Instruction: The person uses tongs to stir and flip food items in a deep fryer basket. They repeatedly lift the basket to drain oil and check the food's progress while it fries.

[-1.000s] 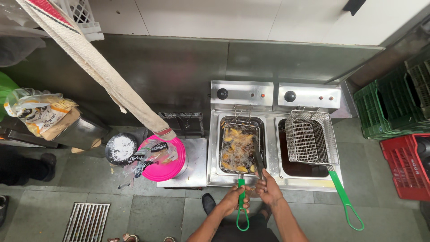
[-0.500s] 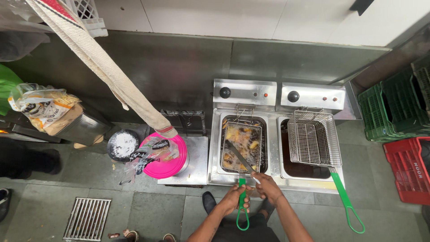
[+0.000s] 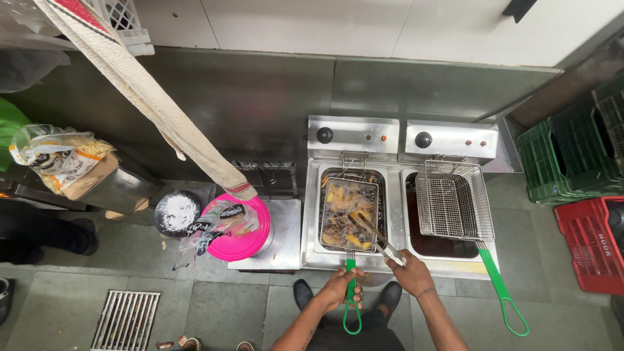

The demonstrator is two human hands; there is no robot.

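— Fingers of the left hand [image 3: 338,289] are curled tight round the green handle [image 3: 351,305] of the left fry basket [image 3: 348,214]. What about the other side?

— Right hand [image 3: 409,273] pinches a pair of metal tongs [image 3: 377,240], tips reaching far-left into that basket among the golden pieces sitting in oil.

— So which step is this?

— My reading: turning or loosening the food while it fries. Steadying the basket with one hand lets the tongs work; the next move likely calls for a light, level grip so no oil slops over the rim.

— Any room to move?

— Tight. The fryer's near edge [image 3: 390,268] lies right at the knuckles. Just right of it, an empty wire basket [image 3: 453,207] rests over the second vat, its green handle jutting out near the right forearm. To the left, a pink lidded tub [image 3: 239,227] sits on a small steel stand; crates [image 3: 578,162] stand far right.
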